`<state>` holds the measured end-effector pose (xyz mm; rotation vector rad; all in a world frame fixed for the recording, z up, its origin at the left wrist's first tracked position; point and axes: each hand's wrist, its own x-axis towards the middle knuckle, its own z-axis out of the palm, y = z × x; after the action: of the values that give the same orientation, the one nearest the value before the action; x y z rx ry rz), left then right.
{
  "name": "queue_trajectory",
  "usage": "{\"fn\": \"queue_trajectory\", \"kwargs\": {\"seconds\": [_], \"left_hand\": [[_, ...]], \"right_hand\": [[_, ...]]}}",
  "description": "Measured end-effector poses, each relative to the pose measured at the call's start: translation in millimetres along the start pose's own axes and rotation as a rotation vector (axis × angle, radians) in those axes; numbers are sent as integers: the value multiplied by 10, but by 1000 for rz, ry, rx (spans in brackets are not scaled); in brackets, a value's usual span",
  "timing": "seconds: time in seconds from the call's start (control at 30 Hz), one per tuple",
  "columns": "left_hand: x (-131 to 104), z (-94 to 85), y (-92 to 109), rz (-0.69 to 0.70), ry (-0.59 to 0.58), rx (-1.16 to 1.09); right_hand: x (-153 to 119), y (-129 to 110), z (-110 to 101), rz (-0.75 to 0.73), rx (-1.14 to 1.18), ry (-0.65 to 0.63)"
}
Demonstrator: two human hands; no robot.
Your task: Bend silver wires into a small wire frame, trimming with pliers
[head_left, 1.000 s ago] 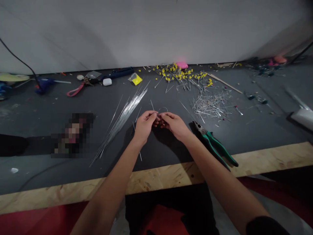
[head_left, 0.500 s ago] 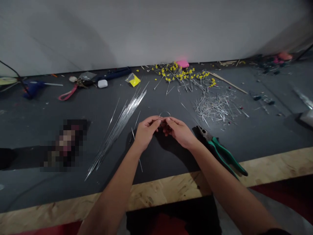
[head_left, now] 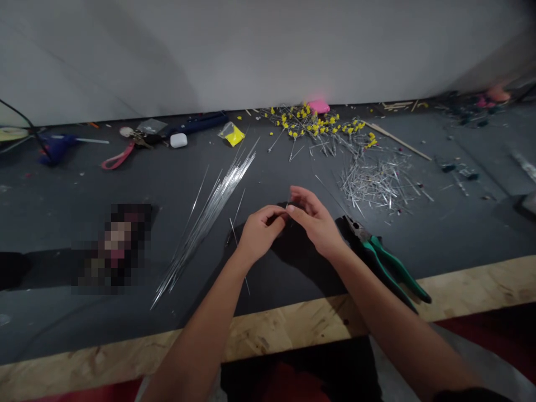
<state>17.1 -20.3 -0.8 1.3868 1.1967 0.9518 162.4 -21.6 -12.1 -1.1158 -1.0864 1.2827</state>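
Observation:
My left hand point(head_left: 262, 233) is closed in a pinch on a thin metal wire point(head_left: 288, 198), of which only a short faint length shows. My right hand point(head_left: 315, 223) meets it at the fingertips, its thumb pressed at the wire and its index finger raised and curved. The rest of the wire is hidden by the fingers. To the left of my hands lies a bundle of long straight wires point(head_left: 209, 215), with a few loose ones nearer. Green-handled pliers point(head_left: 377, 254) rest beside my right forearm.
A pile of short cut wires point(head_left: 372, 181) lies to the right. Behind it are wire stems with yellow tips point(head_left: 314, 125), a pink lump point(head_left: 319, 106) and a yellow packet point(head_left: 232, 134). Keys point(head_left: 140, 138), a white case point(head_left: 178, 140) and a blue glue gun point(head_left: 56, 149) sit at the back left.
The wire loop that stood above my fingertips no longer shows as a loop. My right hand's index finger has lifted and spread from the thumb. The view has shifted slightly.

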Motion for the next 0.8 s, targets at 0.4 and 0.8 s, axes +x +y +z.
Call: {"fn": "queue_trajectory", "kwargs": {"seconds": [0.4, 0.8], "left_hand": [[75, -16, -76, -100, 188, -471], [43, 30, 18, -150, 138, -718]], "right_hand": [[37, -63, -26, 1, 180, 182], [29, -38, 58, 91, 243, 126]]}}
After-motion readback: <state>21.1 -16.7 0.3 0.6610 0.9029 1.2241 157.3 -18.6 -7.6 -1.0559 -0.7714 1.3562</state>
